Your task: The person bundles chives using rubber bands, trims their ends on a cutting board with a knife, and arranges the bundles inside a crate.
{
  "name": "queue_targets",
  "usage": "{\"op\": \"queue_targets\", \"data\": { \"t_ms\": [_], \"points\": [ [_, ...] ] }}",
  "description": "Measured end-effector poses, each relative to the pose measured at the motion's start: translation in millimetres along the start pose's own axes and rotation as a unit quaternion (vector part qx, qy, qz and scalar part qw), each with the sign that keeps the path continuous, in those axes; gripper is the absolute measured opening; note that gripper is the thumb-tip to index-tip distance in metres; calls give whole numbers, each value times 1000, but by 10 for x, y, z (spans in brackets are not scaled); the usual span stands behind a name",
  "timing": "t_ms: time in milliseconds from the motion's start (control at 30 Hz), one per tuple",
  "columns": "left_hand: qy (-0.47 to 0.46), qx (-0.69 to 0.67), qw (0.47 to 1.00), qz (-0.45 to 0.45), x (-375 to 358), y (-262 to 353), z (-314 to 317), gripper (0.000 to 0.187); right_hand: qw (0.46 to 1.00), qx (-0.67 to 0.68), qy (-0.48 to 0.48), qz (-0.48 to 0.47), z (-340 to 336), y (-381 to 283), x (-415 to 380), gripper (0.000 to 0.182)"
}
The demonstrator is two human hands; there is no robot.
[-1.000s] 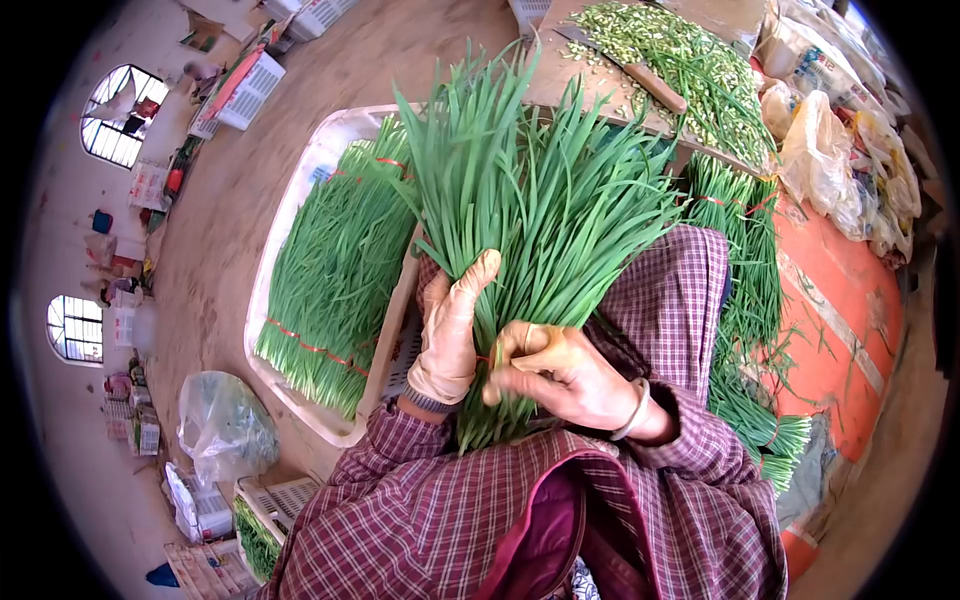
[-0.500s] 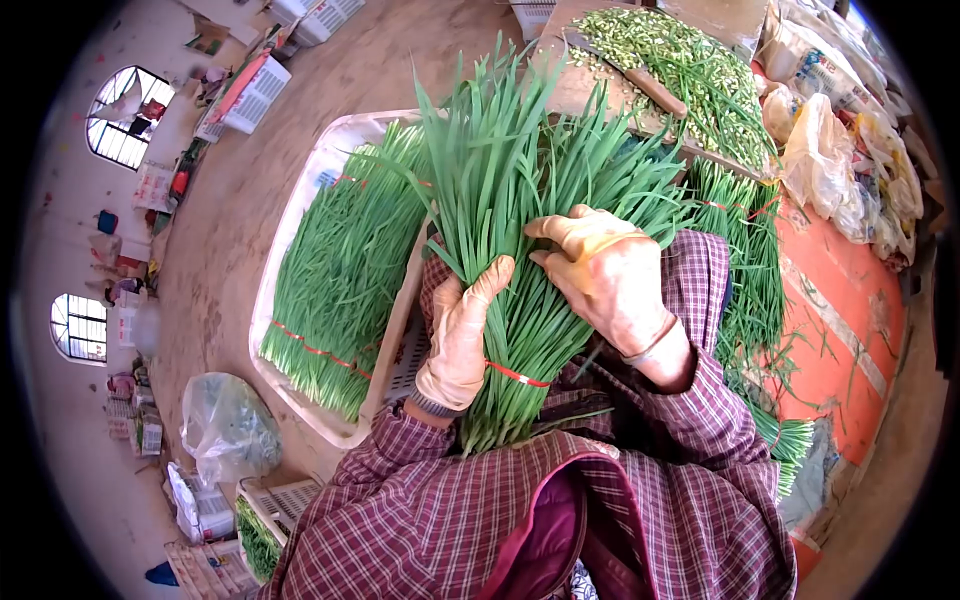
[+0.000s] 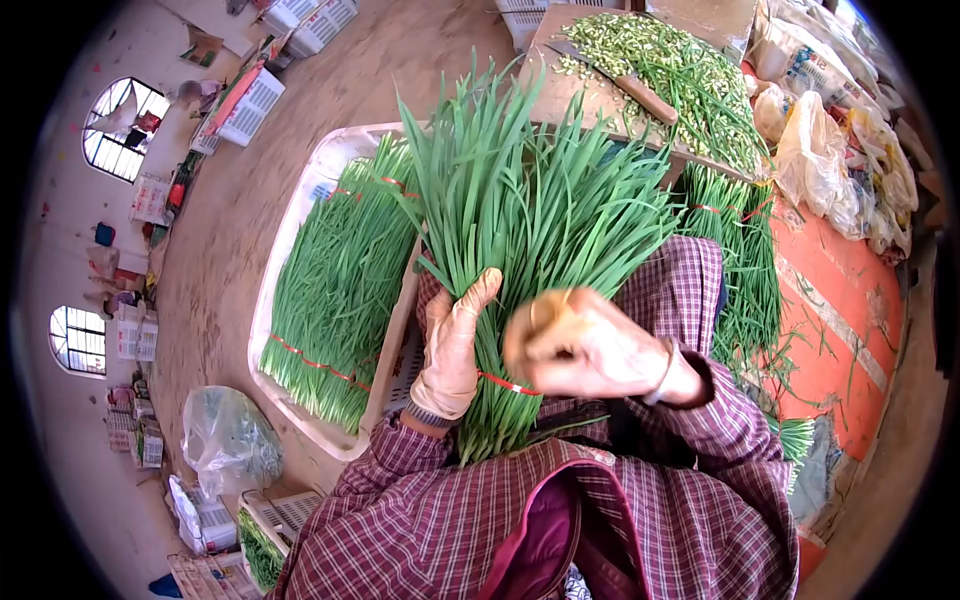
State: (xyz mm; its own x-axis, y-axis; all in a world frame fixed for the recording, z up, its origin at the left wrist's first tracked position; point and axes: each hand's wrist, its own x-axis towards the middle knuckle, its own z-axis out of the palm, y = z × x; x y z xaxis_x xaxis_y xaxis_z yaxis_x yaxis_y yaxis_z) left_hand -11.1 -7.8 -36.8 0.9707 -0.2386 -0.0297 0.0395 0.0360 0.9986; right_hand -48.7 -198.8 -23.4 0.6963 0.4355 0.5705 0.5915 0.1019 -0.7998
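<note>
My left hand (image 3: 448, 345), in a thin pale glove, is wrapped round the left side of a thick bundle of garlic chives (image 3: 590, 220). The green leaves fan out away from me, and the cut stem ends point toward my lap. A red band (image 3: 507, 383) circles the stems just below the left hand's grip. My right hand (image 3: 590, 345), also gloved, is smeared by motion at the bundle's right side, close to the band. Its fingers look bent, but whether they hold anything cannot be made out.
A white crate (image 3: 300, 190) of banded chives stands at left. At right, more chive bundles (image 3: 735, 260) lie on an orange surface (image 3: 830, 330). Farther off, a knife (image 3: 645, 98) rests by chopped stems (image 3: 700, 90) on a board. Plastic bags (image 3: 815, 165) lie beyond.
My right hand has moved from among the leaves down toward the red band and is now blurred. The left hand keeps its hold on the bundle.
</note>
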Motion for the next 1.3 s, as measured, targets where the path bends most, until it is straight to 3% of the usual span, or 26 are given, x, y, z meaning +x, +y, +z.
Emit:
{"op": "queue_targets", "data": {
  "t_ms": [67,100,133,167,233,300,333,367,433,533,633,700,733,800,900,967,1067,1233,1300],
  "points": [
    [-1,-17,999,-52,16,37,1,35,988,142,-59,-8,-57,-140,15,22],
    [-13,-16,998,-56,7,-79,-83,34,996,72,-20,-42,-167,-169,85,22],
    [-33,-29,999,-17,5,-36,-26,34,998,-33,59,-1,-305,-189,132,21],
    [3,-28,999,-39,-39,43,48,34,980,-138,138,40,-469,-183,163,21],
    [5,-23,998,-50,-62,155,124,35,884,-408,228,10,-869,-22,242,23],
    [-6,-22,998,-51,-85,154,119,41,861,-446,245,19,-1176,123,294,23],
    [-14,-20,998,-56,-94,152,118,47,859,-448,247,17,-1278,137,354,23],
    [-17,-19,998,-54,-99,154,129,47,880,-409,219,104,-1365,138,404,24],
    [18,-28,997,-63,-106,159,158,34,891,-365,190,189,-1436,108,470,26],
    [23,-31,997,-69,-115,172,169,33,908,-333,102,231,-1441,143,533,25],
    [17,-39,997,-61,-99,139,156,32,916,-284,131,252,-1342,218,516,25],
    [9,-45,998,-52,-88,139,155,32,898,-343,127,245,-1324,242,481,23],
    [11,-40,998,-44,-83,146,162,31,884,-409,185,131,-1330,344,451,21],
    [5,-25,999,-27,-82,129,140,31,833,-453,317,-10,-1402,375,447,23],
    [10,-47,998,-29,-61,125,115,33,905,-125,388,121,-1547,52,372,28],
    [5,-46,998,-32,-76,166,122,39,932,-16,350,93,-1463,78,336,35],
    [-8,-69,996,-55,-70,177,98,44,931,-123,317,134,-1379,207,148,36],
    [-8,-111,991,-75,-40,61,-73,41,919,-245,289,107,-1328,285,-35,24],
    [-13,-64,997,-48,-29,36,-90,53,906,-288,286,118,-1335,279,-43,22]
  ]
}}
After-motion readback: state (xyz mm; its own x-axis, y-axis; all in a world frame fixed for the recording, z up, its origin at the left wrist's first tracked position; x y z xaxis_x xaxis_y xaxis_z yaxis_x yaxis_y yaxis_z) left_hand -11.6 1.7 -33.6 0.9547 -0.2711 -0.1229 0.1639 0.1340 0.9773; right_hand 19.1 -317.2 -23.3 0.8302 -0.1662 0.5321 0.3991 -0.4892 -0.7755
